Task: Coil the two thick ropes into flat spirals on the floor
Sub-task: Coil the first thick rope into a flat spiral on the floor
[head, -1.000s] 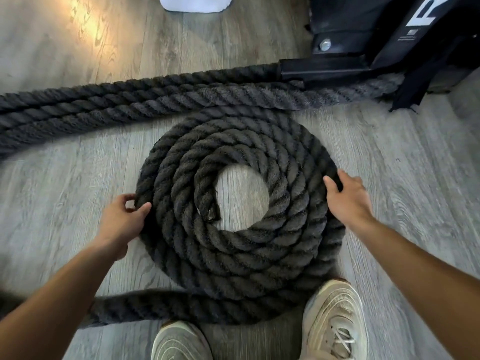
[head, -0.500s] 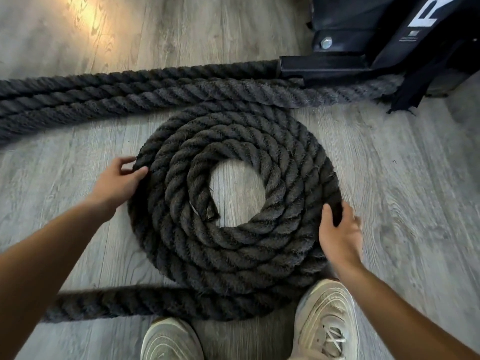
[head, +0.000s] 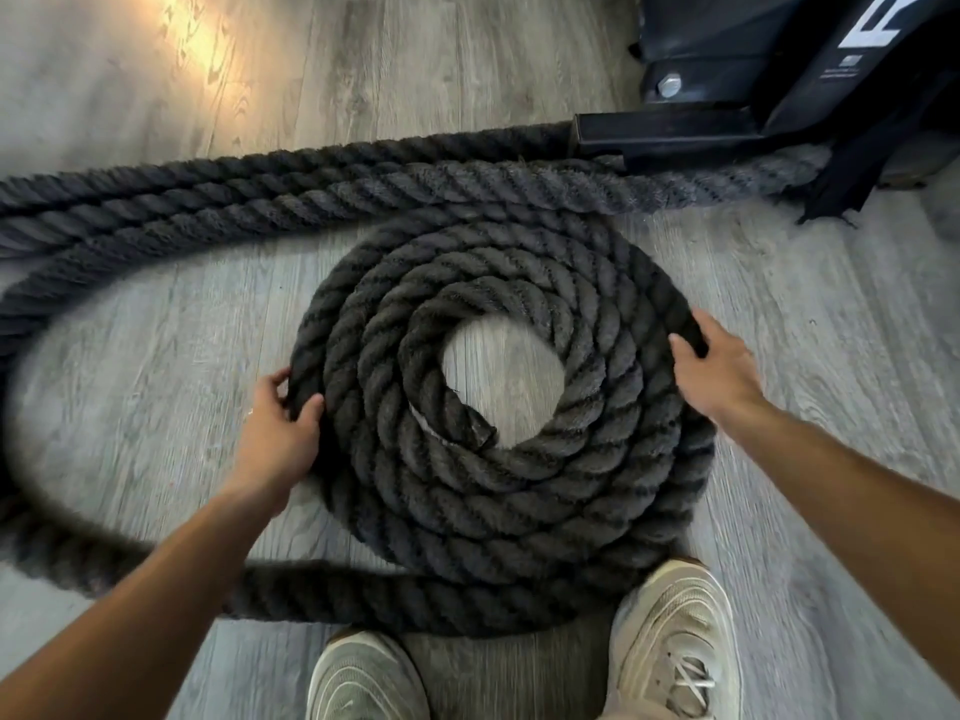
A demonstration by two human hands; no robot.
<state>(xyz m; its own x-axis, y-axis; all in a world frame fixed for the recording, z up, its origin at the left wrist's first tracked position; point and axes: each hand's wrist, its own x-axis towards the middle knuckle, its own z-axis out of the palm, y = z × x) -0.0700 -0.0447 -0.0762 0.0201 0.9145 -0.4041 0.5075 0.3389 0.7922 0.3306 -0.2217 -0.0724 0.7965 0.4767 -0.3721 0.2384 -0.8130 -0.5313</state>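
Note:
A thick dark rope lies wound into a flat spiral (head: pixel 519 491) on the wooden floor, its cut end at the open centre. My left hand (head: pixel 278 444) grips the outer turn on the spiral's left edge, thumb on top. On the right edge, my right hand (head: pixel 719 368) rests with fingers curled over the outer turn. The rope's loose tail (head: pixel 130 563) runs from under the spiral's near side and loops wide to the left. Two straight rope lengths (head: pixel 363 184) lie side by side behind the spiral.
A black metal equipment base (head: pixel 727 127) with a bolt stands at the back right, the ropes passing under it. My two pale sneakers (head: pixel 670 641) stand at the spiral's near edge. Bare grey plank floor (head: pixel 831 356) lies to the right.
The left hand slid down along the spiral's left rim and the right hand moved up its right rim. The loose tail has swung outward into a wide loop on the left.

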